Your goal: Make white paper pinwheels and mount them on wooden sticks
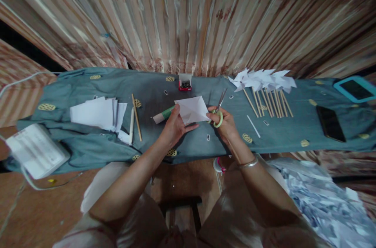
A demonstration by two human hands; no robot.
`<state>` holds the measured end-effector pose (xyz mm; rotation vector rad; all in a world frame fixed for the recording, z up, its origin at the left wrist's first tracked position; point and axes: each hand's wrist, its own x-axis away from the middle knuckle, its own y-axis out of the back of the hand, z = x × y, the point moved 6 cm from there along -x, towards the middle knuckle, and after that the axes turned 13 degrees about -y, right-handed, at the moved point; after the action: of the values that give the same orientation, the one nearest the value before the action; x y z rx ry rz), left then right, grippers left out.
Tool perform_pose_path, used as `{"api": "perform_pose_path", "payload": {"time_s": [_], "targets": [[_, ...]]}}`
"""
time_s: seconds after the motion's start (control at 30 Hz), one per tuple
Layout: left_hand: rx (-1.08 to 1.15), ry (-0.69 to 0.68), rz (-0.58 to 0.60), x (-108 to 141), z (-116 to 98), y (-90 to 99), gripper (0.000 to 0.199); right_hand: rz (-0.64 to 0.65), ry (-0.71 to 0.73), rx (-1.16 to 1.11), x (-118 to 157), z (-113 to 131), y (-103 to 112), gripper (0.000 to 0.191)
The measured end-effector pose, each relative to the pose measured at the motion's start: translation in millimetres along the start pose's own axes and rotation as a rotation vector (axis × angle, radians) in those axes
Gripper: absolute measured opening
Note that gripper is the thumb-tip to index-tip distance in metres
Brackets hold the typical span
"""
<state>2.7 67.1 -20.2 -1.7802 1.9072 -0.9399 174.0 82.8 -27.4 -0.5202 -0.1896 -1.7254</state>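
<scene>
A creased white paper sheet [192, 109] is held over the middle of the cloth-covered table. My left hand [174, 127] pinches its left edge, thumb on top. My right hand [225, 123] grips scissors [217, 118] with pale green handles, their blades pointing up and away, while its thumb touches the paper's right corner. Just left of my left hand lies a green and white glue tube [163, 115]. Beyond the paper stands a small open red and white box [185, 83] with dark little pieces inside.
White paper pinwheels [264, 80] on wooden sticks lie at the right, near a white strip [253, 126], a black phone [331, 123] and a blue-framed device [356, 88]. Paper sheets [92, 114], a wooden stick [136, 117] and a white box-shaped device [38, 151] are at the left.
</scene>
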Motion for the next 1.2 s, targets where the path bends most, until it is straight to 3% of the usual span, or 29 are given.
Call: {"api": "perform_pose_path", "payload": {"time_s": [0.1,0.23,0.47,0.77,1.0,1.2], "targets": [[-0.088,-0.023,0.027,4.8,9.3,-1.3,0.053,-0.023,0.008,-0.046,-0.3,-3.3,-3.5,0.033],[-0.238,-0.084,0.025,6.9,20.7,-1.0,0.040,-0.025,-0.013,-0.044,3.3,-6.8,-11.0,0.035],[-0.147,-0.099,-0.162,3.9,20.3,8.5,0.042,0.020,-0.030,0.015,12.3,-10.8,-20.9,0.039],[-0.058,-0.119,-0.148,-5.8,-5.3,7.3,0.024,0.190,-0.038,0.124,19.6,-12.3,-30.0,0.045],[-0.060,-0.122,-0.193,-13.5,-23.9,13.7,0.027,0.516,-0.141,0.374,36.8,-17.4,-38.3,0.046],[-0.016,-0.076,-0.174,-13.9,-23.5,12.7,0.032,0.601,-0.151,0.494,40.7,-18.8,-37.5,0.045]]}}
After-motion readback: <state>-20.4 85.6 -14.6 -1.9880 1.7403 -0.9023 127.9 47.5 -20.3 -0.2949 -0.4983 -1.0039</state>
